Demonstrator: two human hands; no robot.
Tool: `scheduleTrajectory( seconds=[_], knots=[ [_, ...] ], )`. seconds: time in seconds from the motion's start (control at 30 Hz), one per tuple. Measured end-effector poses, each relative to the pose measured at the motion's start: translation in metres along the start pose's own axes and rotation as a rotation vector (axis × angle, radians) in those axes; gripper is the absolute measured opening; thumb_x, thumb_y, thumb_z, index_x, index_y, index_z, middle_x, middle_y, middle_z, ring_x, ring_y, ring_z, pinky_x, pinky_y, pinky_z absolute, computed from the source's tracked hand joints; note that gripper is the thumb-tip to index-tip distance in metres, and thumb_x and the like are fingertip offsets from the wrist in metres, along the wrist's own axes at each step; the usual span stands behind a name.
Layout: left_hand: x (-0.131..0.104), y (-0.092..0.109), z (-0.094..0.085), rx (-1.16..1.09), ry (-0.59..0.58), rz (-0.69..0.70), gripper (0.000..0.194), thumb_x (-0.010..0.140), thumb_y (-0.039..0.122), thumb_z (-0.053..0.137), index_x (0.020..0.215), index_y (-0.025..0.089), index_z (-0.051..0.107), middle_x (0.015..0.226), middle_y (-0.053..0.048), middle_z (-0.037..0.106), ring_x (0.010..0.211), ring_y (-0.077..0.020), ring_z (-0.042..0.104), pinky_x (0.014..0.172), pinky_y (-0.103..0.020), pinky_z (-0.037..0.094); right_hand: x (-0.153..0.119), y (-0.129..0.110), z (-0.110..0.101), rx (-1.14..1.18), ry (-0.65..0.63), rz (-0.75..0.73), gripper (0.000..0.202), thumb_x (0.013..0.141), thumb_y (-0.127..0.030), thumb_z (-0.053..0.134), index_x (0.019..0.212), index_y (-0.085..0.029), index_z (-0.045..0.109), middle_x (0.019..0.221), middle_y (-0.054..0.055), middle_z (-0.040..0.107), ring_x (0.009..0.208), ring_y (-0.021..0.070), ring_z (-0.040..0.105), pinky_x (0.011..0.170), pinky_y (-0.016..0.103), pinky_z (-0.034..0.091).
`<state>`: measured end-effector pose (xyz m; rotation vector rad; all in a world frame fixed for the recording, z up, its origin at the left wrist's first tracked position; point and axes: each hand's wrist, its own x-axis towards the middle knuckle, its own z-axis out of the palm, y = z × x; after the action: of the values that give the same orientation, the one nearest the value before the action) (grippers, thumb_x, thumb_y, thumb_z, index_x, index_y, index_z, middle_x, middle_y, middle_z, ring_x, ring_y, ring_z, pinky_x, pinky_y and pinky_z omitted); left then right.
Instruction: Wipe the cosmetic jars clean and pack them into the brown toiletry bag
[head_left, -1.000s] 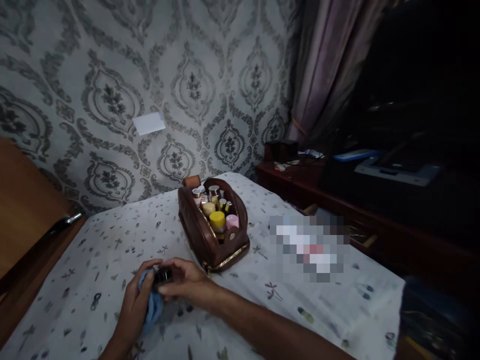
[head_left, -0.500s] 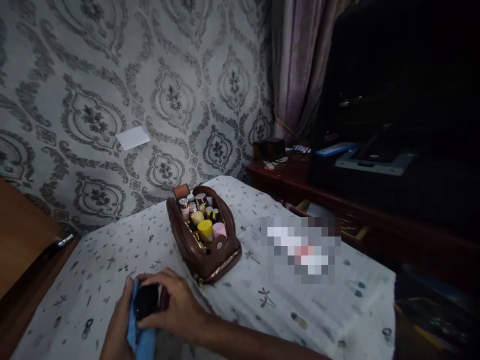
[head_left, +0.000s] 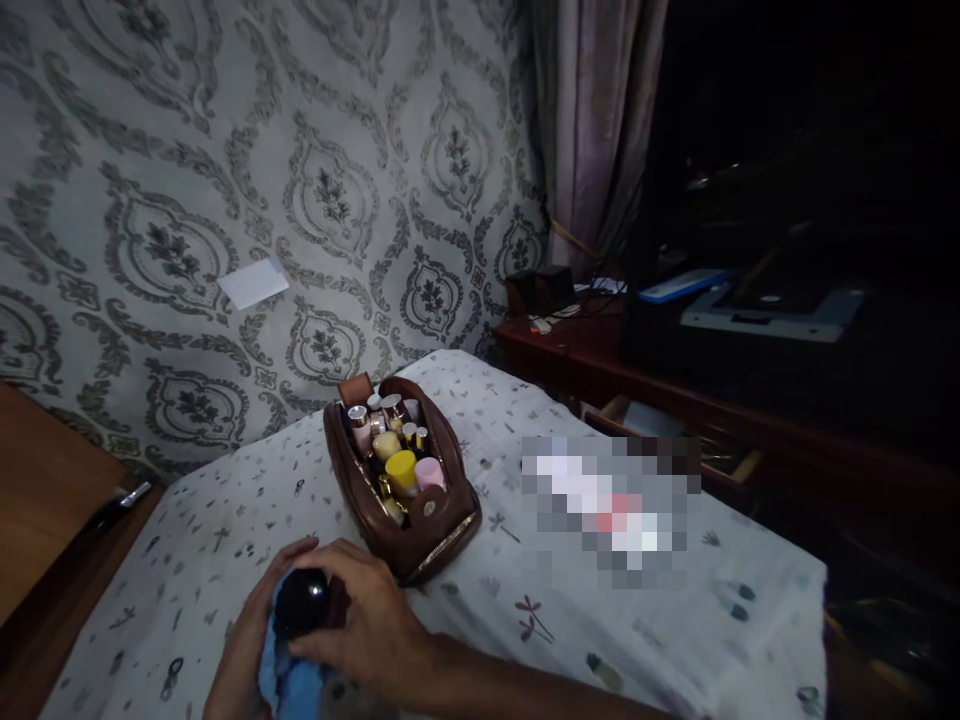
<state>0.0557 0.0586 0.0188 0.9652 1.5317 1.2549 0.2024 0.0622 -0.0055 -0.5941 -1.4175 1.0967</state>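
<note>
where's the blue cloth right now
In the head view, the blue cloth is at the lower left, in the left hand and against the shiny black object that the right hand holds, nearer the camera than the brown bag.

Jars [head_left: 401, 472] in bag [head_left: 420, 548] on sheet [head_left: 562, 640]; cloth [head_left: 300, 692] before bag; wall [head_left: 330, 200] behind, desk [head_left: 551, 345] right.

Compared with a second ago, the black rounded object [head_left: 301, 604] is turning its glossy top into view, and more blue cloth [head_left: 298, 690] is showing below it
</note>
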Motion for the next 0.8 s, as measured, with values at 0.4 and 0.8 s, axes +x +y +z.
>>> scheduleTrajectory(
  seconds=[0.4, 0.8],
  knots=[
    [0.035, -0.03, -0.04, 0.873, -0.086, 0.819, 0.048, 0.091, 0.064, 0.046, 0.102, 0.025, 0.071, 0.099, -0.005, 0.08, 0.089, -0.0237, 0.077, 0.081, -0.031, 0.063, -0.014, 0.033, 0.004, -0.338, -0.112, 0.213, 0.049, 0.055, -0.023, 0.088, 0.1, -0.021, 0.067, 0.095, 0.002, 0.065, 0.086, 0.022, 0.062, 0.078, 0.031, 0.048],
    [0.075, -0.001, -0.075, 1.411, -0.015, 0.785, 0.037, 0.094, 0.048, 0.04, 0.107, 0.027, 0.067, 0.115, -0.006, 0.075, 0.108, -0.0276, 0.071, 0.08, -0.037, 0.059, -0.016, 0.016, 0.004, -0.426, -0.12, 0.329, 0.048, 0.055, -0.021, 0.078, 0.099, -0.022, 0.059, 0.107, 0.007, 0.067, 0.1, 0.029, 0.066, 0.087, 0.039, 0.049]
  ],
)
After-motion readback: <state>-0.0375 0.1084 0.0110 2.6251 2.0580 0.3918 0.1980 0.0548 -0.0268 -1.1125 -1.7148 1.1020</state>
